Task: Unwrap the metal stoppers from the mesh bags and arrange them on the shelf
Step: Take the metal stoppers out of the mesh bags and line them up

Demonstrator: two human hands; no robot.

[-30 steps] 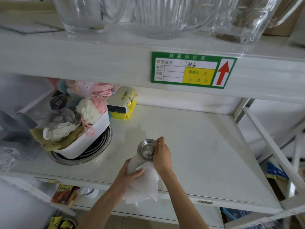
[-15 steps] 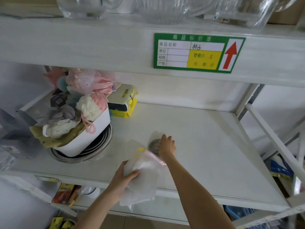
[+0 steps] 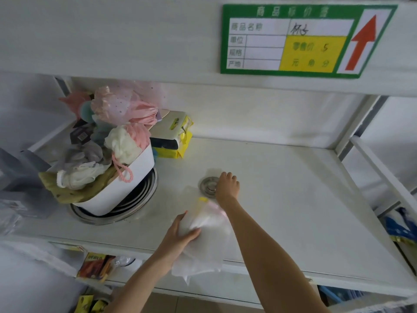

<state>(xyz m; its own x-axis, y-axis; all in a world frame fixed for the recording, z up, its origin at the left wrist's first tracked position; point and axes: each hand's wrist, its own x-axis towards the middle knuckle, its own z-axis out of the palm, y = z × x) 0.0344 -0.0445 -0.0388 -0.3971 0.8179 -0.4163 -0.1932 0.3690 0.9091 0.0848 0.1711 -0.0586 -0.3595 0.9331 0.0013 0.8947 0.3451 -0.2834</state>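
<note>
Reaching forward with the arm extended, the right hand (image 3: 228, 185) rests fingers-down on the metal stopper (image 3: 208, 186), which lies flat on the shelf (image 3: 282, 188); whether that grip is closed cannot be told. The left hand (image 3: 180, 233), nearer the shelf edge, clutches the white mesh bag (image 3: 203, 240).

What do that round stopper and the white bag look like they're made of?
Stopper: apparently brushed steel, a grey disc with a dull sheen and ringed grooves. Bag: likely a soft, thin white mesh or foam wrap, translucent and crumpling in the left hand.
</note>
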